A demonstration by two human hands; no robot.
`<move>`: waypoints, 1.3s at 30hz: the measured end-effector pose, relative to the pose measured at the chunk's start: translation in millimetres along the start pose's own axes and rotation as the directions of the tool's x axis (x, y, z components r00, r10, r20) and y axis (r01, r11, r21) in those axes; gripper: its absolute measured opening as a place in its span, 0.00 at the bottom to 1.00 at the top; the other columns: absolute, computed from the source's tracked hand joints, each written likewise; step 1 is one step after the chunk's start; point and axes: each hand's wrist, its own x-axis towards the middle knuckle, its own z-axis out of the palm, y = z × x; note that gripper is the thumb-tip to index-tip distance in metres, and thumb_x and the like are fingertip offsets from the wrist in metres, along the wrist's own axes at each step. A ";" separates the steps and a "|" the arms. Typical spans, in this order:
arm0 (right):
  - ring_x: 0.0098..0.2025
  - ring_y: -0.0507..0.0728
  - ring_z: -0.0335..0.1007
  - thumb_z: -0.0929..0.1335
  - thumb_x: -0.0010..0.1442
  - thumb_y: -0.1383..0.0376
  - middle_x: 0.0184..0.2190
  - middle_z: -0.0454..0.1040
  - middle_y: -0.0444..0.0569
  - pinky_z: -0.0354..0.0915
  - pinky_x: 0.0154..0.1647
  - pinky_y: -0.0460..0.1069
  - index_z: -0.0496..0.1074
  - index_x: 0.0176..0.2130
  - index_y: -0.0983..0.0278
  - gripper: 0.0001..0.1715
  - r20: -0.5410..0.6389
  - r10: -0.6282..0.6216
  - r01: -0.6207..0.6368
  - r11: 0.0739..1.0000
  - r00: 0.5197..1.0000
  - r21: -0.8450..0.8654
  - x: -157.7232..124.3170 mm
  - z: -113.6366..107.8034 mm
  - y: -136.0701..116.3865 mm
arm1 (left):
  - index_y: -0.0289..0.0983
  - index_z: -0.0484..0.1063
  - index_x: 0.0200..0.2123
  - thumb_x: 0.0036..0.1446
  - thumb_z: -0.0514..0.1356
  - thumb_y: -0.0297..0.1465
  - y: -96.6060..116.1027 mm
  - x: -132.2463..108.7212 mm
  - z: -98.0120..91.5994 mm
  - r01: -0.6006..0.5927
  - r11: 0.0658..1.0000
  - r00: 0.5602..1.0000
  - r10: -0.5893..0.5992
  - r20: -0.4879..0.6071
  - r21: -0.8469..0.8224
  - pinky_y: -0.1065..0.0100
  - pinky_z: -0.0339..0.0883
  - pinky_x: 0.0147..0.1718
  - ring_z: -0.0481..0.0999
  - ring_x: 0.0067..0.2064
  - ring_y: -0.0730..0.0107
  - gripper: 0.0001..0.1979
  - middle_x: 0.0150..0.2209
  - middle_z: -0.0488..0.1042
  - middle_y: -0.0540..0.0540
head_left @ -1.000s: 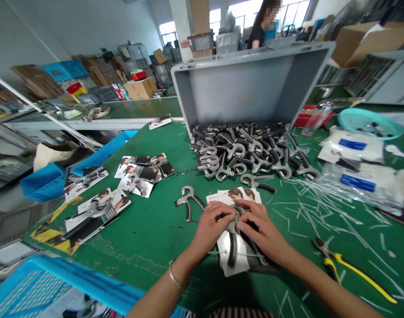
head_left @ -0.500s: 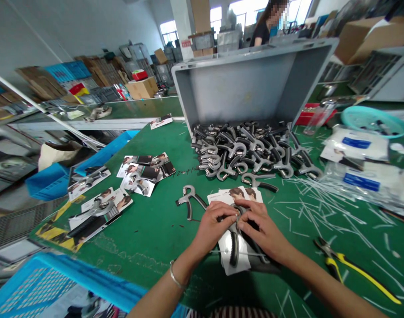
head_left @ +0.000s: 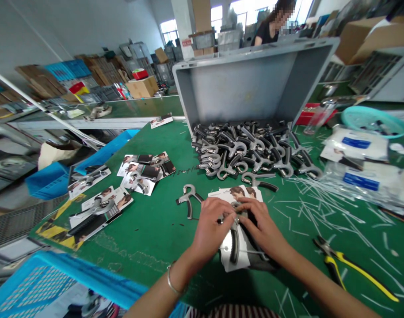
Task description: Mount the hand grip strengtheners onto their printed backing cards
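A grey-and-black hand grip strengthener (head_left: 234, 244) lies on printed cardboard cards (head_left: 222, 193) in front of me. My left hand (head_left: 216, 221) is closed at its upper end, with thumb and fingertips pinched together. From the other side, my right hand (head_left: 260, 221) is closed on the same end, its fingertips meeting the left ones. What the left fingertips pinch is too small to make out. A thin pale strip crosses the lower handles. Just left of my hands rests another hand grip strengthener (head_left: 188, 199).
A tipped grey crate (head_left: 242, 90) stands behind a heap of hand grips (head_left: 235, 148). Carded grips (head_left: 140, 176) lie at left. Yellow-handled cutters (head_left: 354, 267), white strips (head_left: 308, 207) and plastic bags (head_left: 364, 181) are at right. A blue basket (head_left: 72, 274) stands lower left; a person is beyond.
My left hand has turned slightly, its back rising, and its fingertips have shifted at the grip's upper end. The right hand stays close by. The person in back has leaned a little right.
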 end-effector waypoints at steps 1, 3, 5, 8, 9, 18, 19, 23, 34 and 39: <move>0.62 0.62 0.57 0.64 0.66 0.66 0.58 0.67 0.51 0.52 0.63 0.63 0.68 0.49 0.58 0.12 -0.014 -0.012 0.012 1.000 1.000 -0.005 0.5 1.4 1.3 | 0.39 0.74 0.33 0.62 0.58 0.27 6.9 -7.4 4.4 -0.059 0.995 0.998 0.058 0.015 0.081 0.56 0.60 0.51 0.72 0.45 0.61 0.06 0.37 0.78 0.46; 0.63 0.62 0.56 0.63 0.65 0.68 0.59 0.66 0.53 0.51 0.63 0.64 0.66 0.52 0.58 0.16 -0.035 -0.048 0.048 0.999 0.998 -0.022 1.7 4.2 3.3 | 0.37 0.73 0.36 0.62 0.55 0.25 17.1 -25.4 16.4 -0.172 0.964 0.983 0.155 0.098 0.204 0.55 0.58 0.51 0.71 0.45 0.60 0.07 0.39 0.77 0.43; 0.63 0.62 0.55 0.63 0.65 0.68 0.60 0.65 0.53 0.51 0.63 0.64 0.65 0.55 0.58 0.19 -0.030 -0.079 0.077 0.996 0.996 -0.046 2.7 5.9 4.1 | 0.36 0.73 0.36 0.61 0.54 0.24 20.6 -41.7 27.6 -0.252 0.930 0.961 0.208 0.180 0.267 0.54 0.59 0.49 0.70 0.43 0.59 0.08 0.38 0.76 0.42; 0.63 0.63 0.56 0.63 0.65 0.68 0.59 0.66 0.53 0.52 0.62 0.63 0.65 0.56 0.58 0.20 0.000 -0.088 0.088 0.994 0.996 -0.065 2.9 5.6 3.5 | 0.36 0.72 0.34 0.61 0.54 0.24 17.1 -50.9 29.4 -0.269 0.937 0.954 0.227 0.197 0.223 0.56 0.60 0.46 0.70 0.40 0.61 0.07 0.35 0.76 0.43; 0.62 0.62 0.57 0.63 0.65 0.68 0.59 0.67 0.53 0.52 0.62 0.63 0.64 0.56 0.58 0.20 0.006 -0.089 0.089 0.994 0.996 -0.063 2.6 5.3 3.1 | 0.37 0.71 0.33 0.62 0.55 0.25 15.6 -49.7 26.0 -0.229 0.957 0.968 0.204 0.147 0.179 0.57 0.61 0.46 0.70 0.40 0.62 0.07 0.35 0.76 0.44; 0.60 0.62 0.60 0.64 0.64 0.65 0.56 0.70 0.52 0.55 0.60 0.62 0.67 0.54 0.59 0.17 -0.012 -0.083 0.082 0.996 0.997 -0.037 3.6 1.5 0.7 | 0.36 0.72 0.37 0.64 0.54 0.24 22.0 -60.2 23.3 -0.287 0.920 0.950 0.236 0.206 0.266 0.56 0.62 0.47 0.71 0.42 0.61 0.07 0.37 0.76 0.43; 0.58 0.62 0.61 0.64 0.65 0.65 0.54 0.71 0.51 0.56 0.59 0.62 0.68 0.52 0.59 0.15 -0.016 -0.079 0.078 0.996 0.997 -0.035 1.6 -3.0 -2.1 | 0.36 0.72 0.39 0.63 0.56 0.27 23.4 -64.1 20.0 -0.242 0.921 0.965 0.194 0.178 0.306 0.55 0.62 0.48 0.70 0.45 0.59 0.05 0.40 0.76 0.42; 0.48 0.60 0.66 0.63 0.68 0.64 0.43 0.75 0.49 0.60 0.53 0.59 0.70 0.41 0.58 0.07 0.127 -0.152 0.162 0.984 0.980 -0.071 -18.4 -25.1 -21.5 | 0.33 0.68 0.49 0.51 0.67 0.43 23.1 -79.3 -1.9 0.040 0.891 0.999 -0.032 -0.027 0.451 0.48 0.63 0.48 0.69 0.48 0.48 0.27 0.46 0.72 0.36; 0.41 0.62 0.63 0.64 0.65 0.67 0.37 0.73 0.50 0.61 0.42 0.58 0.71 0.39 0.59 0.05 0.449 -0.178 0.331 0.898 0.876 -0.290 -42.2 -19.5 -42.6 | 0.38 0.71 0.42 0.61 0.56 0.28 11.0 -84.0 -20.0 0.146 0.952 0.967 -0.194 0.163 0.270 0.59 0.71 0.42 0.75 0.41 0.61 0.07 0.38 0.76 0.44; 0.38 0.61 0.63 0.62 0.68 0.68 0.33 0.73 0.50 0.61 0.40 0.56 0.73 0.37 0.61 0.11 0.371 -0.198 0.300 0.923 0.907 -0.240 -37.8 -18.5 -35.0 | 0.39 0.74 0.46 0.64 0.54 0.26 -1.3 -83.6 -25.1 0.053 0.993 0.991 -0.066 0.120 0.106 0.61 0.71 0.46 0.77 0.44 0.63 0.11 0.42 0.79 0.43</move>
